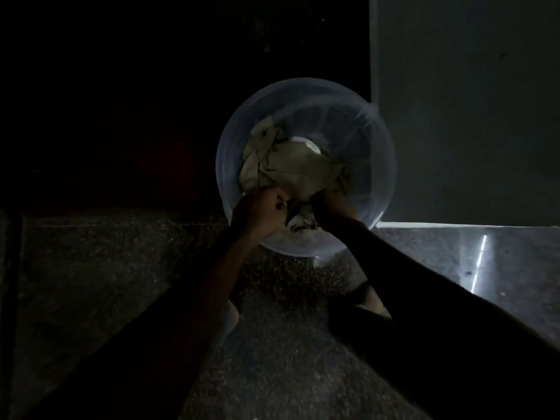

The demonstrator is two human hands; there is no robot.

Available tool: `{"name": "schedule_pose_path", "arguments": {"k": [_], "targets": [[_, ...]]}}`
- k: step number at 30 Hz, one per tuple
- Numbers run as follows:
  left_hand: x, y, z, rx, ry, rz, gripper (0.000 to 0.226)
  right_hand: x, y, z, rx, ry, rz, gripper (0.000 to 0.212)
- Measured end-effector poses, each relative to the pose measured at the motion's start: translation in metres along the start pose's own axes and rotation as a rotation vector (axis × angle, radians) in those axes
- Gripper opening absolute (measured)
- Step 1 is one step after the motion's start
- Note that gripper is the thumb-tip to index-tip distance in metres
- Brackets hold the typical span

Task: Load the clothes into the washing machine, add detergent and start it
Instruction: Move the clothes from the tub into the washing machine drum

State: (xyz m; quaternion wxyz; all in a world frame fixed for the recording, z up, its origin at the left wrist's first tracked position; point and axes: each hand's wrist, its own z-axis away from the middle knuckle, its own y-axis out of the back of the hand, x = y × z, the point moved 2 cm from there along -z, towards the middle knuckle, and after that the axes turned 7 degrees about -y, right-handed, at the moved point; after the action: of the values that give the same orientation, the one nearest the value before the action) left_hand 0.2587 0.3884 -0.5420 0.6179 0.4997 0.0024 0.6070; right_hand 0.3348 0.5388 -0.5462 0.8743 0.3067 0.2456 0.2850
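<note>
Where hands grip, clothes crumpled.

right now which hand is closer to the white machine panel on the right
Right. The right hand grips the clothes on the tub's side toward the white panel; the left hand grips them farther away.

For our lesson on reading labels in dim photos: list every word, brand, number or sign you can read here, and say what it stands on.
None can be read.
The tub, the pale clothes gripped by the left hand and right hand, and the grey panel show no text; the picture is very dark.
</note>
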Motion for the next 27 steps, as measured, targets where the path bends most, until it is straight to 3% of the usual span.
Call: {"name": "schedule_pose_path", "arguments": {"k": [6,12,15,21,24,27], "targets": [[0.067,0.068,0.051,0.043,-0.007,0.065,0.021,-0.025,0.117,0.097,0.198,0.102,-0.279,0.034],[0.165,0.157,0.126,0.090,0.003,0.299,0.064,-0.077,0.231,0.232,0.432,0.279,-0.601,0.027],[0.222,0.204,0.163,0.046,-0.154,0.278,0.082,-0.111,0.292,0.302,0.484,0.394,-0.774,0.023],[0.311,0.305,0.222,0.236,-0.295,0.450,0.034,-0.157,0.387,0.399,0.572,0.626,-0.982,0.016],[0.345,0.343,0.238,0.280,-0.353,0.543,0.030,-0.151,0.404,0.411,0.580,0.636,-1.054,0.021],[0.381,0.373,0.250,0.294,-0.459,0.532,0.022,-0.133,0.403,0.407,0.604,0.528,-1.026,0.036]]}}
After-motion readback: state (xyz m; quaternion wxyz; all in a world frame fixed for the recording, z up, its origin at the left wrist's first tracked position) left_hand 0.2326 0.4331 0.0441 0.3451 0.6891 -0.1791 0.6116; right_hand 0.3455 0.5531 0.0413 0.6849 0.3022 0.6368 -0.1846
